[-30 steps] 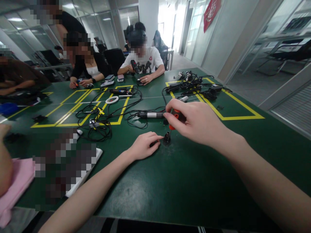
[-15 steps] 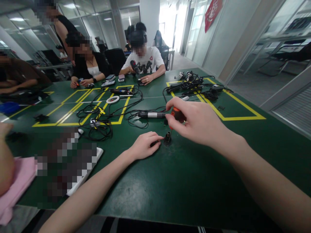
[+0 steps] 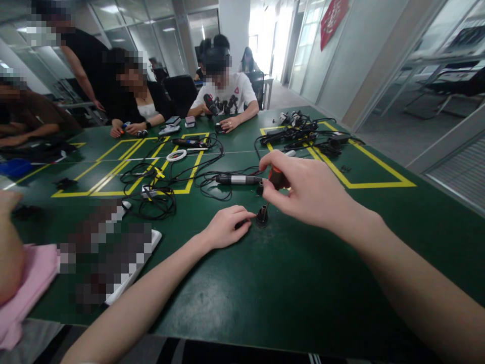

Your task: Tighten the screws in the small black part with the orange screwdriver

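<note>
My right hand [image 3: 303,184] is closed around the orange and black handle of a screwdriver [image 3: 278,178], held upright. Its thin shaft reaches down to a small round black part [image 3: 261,217] standing on the green table [image 3: 235,283]. A short metal post rises from the middle of that part. Resting on the table just left of it, my left hand [image 3: 229,226] touches its side with the index fingertip. The thumb lies apart from that finger, and nothing shows in the grip. Where exactly the screwdriver tip sits is too small to make out.
Behind my hands lies a black and silver pen-shaped tool [image 3: 238,180] with its cable. Tangled black cables [image 3: 291,134] lie at the back right. A white tape roll [image 3: 176,155] and a cable coil [image 3: 157,199] lie left. Several people sit across the table.
The screwdriver handle has turned slightly within my right fingers, and my right thumb has shifted a little. My left hand stays in place. At the back left, a standing person has moved left.
</note>
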`<state>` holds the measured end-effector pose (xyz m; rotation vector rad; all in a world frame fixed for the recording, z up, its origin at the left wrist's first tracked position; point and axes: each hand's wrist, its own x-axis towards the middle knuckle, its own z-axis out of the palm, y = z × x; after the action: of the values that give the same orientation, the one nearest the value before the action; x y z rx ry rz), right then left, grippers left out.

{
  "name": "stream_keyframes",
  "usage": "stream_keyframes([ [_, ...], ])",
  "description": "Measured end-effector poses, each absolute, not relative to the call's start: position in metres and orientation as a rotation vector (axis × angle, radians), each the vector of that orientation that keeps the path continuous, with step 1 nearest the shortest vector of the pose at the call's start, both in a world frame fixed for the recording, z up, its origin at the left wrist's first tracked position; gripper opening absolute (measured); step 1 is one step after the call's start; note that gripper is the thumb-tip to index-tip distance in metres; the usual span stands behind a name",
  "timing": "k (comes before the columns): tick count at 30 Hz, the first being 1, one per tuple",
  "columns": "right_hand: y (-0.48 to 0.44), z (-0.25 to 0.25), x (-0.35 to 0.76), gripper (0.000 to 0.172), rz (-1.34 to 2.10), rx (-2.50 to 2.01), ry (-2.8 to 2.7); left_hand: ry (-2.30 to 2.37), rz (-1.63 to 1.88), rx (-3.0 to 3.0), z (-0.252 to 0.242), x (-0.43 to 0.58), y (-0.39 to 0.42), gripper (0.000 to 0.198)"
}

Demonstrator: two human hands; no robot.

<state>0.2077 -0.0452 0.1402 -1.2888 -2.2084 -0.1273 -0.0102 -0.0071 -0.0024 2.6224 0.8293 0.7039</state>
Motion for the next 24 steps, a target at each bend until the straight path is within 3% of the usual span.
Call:
stream_keyframes([
  [16, -0.0449, 0.1384, 0.2072, 0.016, -0.115, -1.249, -2.185, 0.831, 0.698, 2.598, -0.0030, -0.0101, -0.0072, 0.028],
  [19, -0.0452, 0.1394, 0.2076, 0.025, -0.101, -1.254, -2.193, 0.820, 0.699, 2.602, -0.0023, -0.0099, -0.0075, 0.027],
  [24, -0.0452, 0.1380, 0.2069, 0.019, -0.139, -1.261, -2.164, 0.834, 0.694, 2.600, -0.0033, -0.0097, -0.0076, 0.027],
])
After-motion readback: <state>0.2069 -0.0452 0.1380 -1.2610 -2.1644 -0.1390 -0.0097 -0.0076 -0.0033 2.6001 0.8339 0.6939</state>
